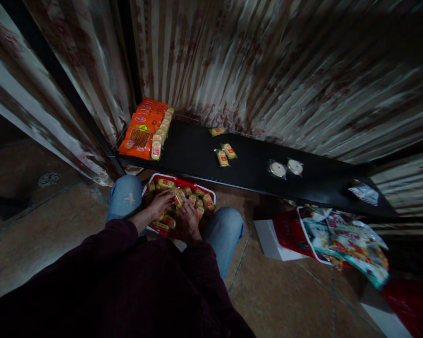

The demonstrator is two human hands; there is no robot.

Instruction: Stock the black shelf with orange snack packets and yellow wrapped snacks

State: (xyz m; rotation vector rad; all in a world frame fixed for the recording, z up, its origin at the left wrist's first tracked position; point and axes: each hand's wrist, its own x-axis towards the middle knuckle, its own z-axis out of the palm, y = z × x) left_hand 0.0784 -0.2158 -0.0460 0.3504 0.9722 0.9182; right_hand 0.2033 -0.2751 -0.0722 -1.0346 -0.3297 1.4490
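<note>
Between my knees stands a red basket (213, 193) with a white rim, filled with small yellow wrapped snack cakes (208, 202). Over its middle, one wrapped snack cake (178, 198) is held tilted between my two hands. The fingers of my left hand (162, 203) close on it from the left. My right hand (189, 218) has its fingertips on the right side of the same cake; its palm is turned down and hides part of the grip. On the black shelf (193, 150) ahead, a row of upright yellow cakes (157, 144) stands beside orange snack bags (141, 131).
Three loose yellow cakes (223, 157) lie mid-shelf. Further right are two round white packets (278, 169) and a blue-and-white packet (365, 193). A second red basket (291, 230) with bagged snacks sits at the right. A patterned curtain (232, 70) hangs behind; a dark post (130, 56) stands left.
</note>
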